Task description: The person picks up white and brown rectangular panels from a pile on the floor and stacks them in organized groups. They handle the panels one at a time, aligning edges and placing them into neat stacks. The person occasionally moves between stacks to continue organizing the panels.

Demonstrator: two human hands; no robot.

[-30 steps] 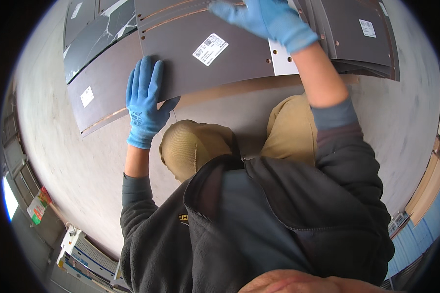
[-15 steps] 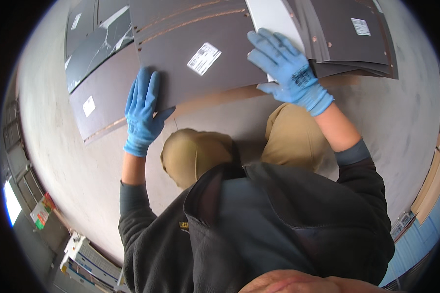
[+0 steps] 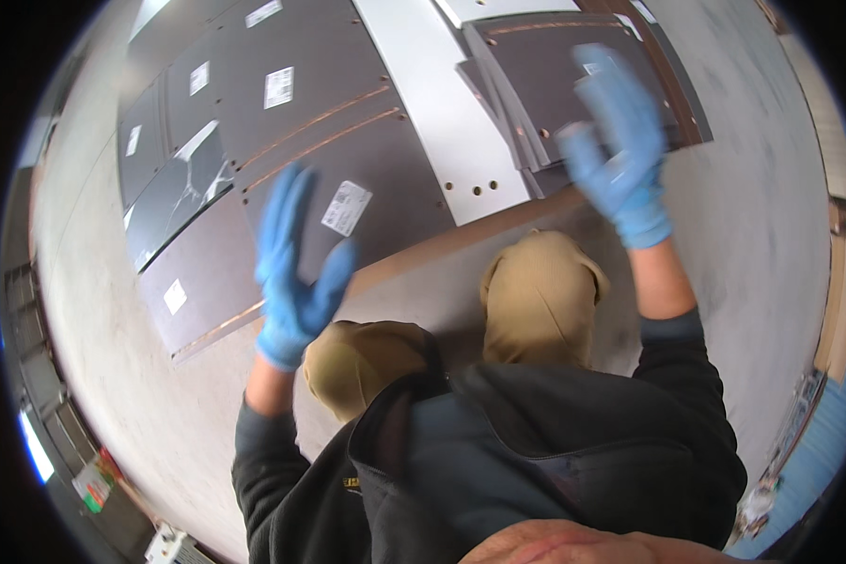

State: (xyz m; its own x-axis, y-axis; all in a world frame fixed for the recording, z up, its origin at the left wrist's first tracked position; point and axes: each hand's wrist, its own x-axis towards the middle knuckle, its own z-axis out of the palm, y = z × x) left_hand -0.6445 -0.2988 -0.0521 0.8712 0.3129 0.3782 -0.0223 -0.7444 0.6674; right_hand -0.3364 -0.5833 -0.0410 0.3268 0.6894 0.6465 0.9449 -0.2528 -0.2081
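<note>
My left hand (image 3: 293,273), in a blue work glove, has its fingers stretched out over the near left part of a dark brown panel (image 3: 395,183) with a white label. My right hand (image 3: 620,150), gloved the same, is open and blurred by motion above a stack of dark panels (image 3: 526,70) on the right. Neither hand holds anything. Between the labelled panel and the stack lies a long white panel (image 3: 451,113) with several round holes at its near end. Whether the fingers touch the panels below cannot be told.
A glossy dark sheet (image 3: 174,207) under torn clear film lies at the left, beside a brownish panel (image 3: 207,282). More labelled dark panels (image 3: 301,47) lie farther off. My bent knees (image 3: 545,301) are close to the near edge. Pale boards (image 3: 841,310) stand at the far right.
My right hand has moved off the white panel, rightward over the dark stack. My left hand's thumb has spread wider. The view has shifted, showing more panels at the far side.
</note>
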